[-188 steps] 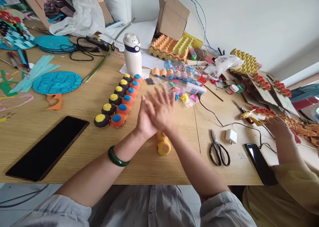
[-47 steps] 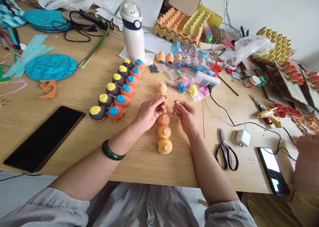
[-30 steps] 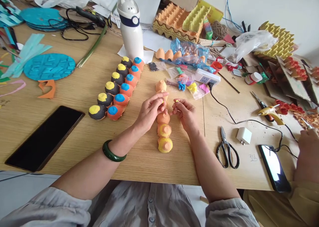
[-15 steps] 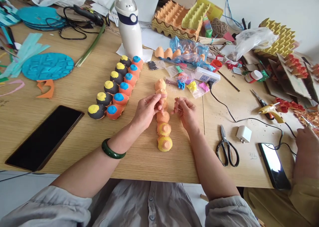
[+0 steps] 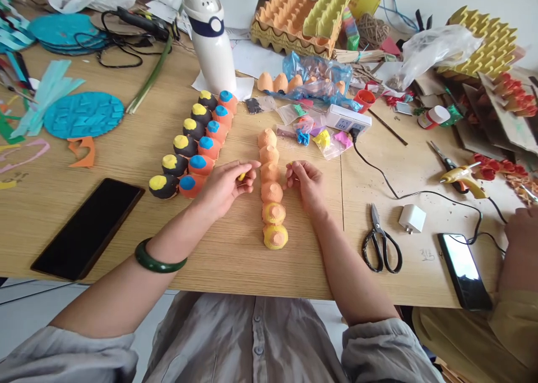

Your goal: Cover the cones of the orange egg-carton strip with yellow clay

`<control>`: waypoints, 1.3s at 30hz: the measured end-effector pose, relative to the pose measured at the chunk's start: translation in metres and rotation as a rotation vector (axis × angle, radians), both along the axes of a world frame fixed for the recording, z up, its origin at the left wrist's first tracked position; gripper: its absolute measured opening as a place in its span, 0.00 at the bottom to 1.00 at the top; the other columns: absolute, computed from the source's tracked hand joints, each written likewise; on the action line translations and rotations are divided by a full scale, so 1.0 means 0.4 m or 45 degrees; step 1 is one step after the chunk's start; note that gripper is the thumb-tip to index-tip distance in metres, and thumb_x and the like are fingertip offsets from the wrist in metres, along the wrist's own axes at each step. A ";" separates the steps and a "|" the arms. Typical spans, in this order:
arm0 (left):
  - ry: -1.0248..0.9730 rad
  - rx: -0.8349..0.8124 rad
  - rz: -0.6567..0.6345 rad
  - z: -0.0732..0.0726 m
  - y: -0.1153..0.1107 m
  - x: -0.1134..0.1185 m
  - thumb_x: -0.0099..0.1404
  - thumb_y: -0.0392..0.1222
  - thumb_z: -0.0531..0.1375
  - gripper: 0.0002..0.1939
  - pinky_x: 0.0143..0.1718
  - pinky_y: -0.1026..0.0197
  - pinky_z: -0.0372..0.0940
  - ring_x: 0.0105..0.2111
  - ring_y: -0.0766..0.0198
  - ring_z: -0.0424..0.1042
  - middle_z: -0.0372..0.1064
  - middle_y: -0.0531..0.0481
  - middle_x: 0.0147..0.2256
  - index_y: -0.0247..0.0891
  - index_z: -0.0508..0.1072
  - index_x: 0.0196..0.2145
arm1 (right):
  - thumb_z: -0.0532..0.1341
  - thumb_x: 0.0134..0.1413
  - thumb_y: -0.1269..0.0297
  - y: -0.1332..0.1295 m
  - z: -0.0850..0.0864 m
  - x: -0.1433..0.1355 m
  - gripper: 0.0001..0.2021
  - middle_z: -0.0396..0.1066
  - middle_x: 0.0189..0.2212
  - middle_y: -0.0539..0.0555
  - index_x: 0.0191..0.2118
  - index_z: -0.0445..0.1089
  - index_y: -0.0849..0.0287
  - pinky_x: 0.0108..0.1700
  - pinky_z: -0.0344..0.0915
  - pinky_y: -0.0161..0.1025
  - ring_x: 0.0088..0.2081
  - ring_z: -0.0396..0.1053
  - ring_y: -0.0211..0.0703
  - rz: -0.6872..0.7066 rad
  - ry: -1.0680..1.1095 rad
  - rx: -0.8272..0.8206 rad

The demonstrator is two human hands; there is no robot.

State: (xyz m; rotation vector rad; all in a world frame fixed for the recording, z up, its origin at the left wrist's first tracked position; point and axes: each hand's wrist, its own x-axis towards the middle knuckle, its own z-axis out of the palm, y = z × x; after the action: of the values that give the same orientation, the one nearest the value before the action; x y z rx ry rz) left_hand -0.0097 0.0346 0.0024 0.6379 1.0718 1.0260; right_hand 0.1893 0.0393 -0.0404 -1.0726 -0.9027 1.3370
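An upright strip of orange egg-carton cups (image 5: 272, 192) lies on the table between my hands. Its two nearest cups carry yellow clay rings around their tips; the farther ones are plain orange. To its left, my left hand (image 5: 231, 185) curls around a small lump of yellow modelling clay (image 5: 241, 176). My right hand (image 5: 306, 184), just right of the strip, pinches a tiny yellow bit at its fingertips. Farther left stand a strip of black cups with yellow tops (image 5: 185, 145) and a strip of orange cups with blue tops (image 5: 207, 146).
Clay packets (image 5: 325, 139) and a power strip (image 5: 348, 118) lie beyond my hands. Scissors (image 5: 380, 240), a charger (image 5: 412, 218) and a phone (image 5: 464, 271) are at right, near another person's arm (image 5: 519, 248). A dark tablet (image 5: 88, 229) is at left; a white bottle (image 5: 210, 41) stands behind.
My left hand has moved left, away from the strip and from my right hand, showing the yellow clay in its fingers. My right hand stays beside the strip. The view has shifted slightly.
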 end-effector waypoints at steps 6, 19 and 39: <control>0.224 -0.080 -0.234 0.010 -0.085 -0.052 0.55 0.53 0.74 0.21 0.22 0.68 0.60 0.25 0.70 0.63 0.64 0.53 0.24 0.32 0.83 0.36 | 0.75 0.46 0.40 -0.003 -0.012 -0.011 0.23 0.72 0.25 0.46 0.33 0.75 0.57 0.27 0.71 0.34 0.22 0.67 0.32 -0.029 -0.058 0.048; 0.393 -0.178 -0.689 0.015 -0.052 -0.017 0.53 0.61 0.73 0.27 0.20 0.68 0.49 0.20 0.75 0.54 0.58 0.57 0.23 0.36 0.67 0.26 | 0.72 0.51 0.41 -0.019 -0.010 -0.016 0.22 0.77 0.30 0.48 0.39 0.74 0.54 0.38 0.75 0.41 0.28 0.75 0.39 0.001 -0.152 0.045; 0.337 0.009 -0.719 -0.015 -0.041 0.015 0.60 0.63 0.69 0.27 0.22 0.65 0.43 0.22 0.71 0.46 0.48 0.57 0.23 0.38 0.65 0.23 | 0.72 0.54 0.46 -0.024 -0.006 -0.029 0.17 0.77 0.30 0.49 0.38 0.76 0.53 0.42 0.75 0.41 0.34 0.75 0.41 -0.098 -0.209 0.041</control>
State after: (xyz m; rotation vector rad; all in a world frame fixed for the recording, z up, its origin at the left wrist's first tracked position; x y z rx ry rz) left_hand -0.0038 0.0183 -0.0035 1.0313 1.0283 0.4622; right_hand 0.1776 0.0297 -0.0430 -1.1932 -0.9906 1.1802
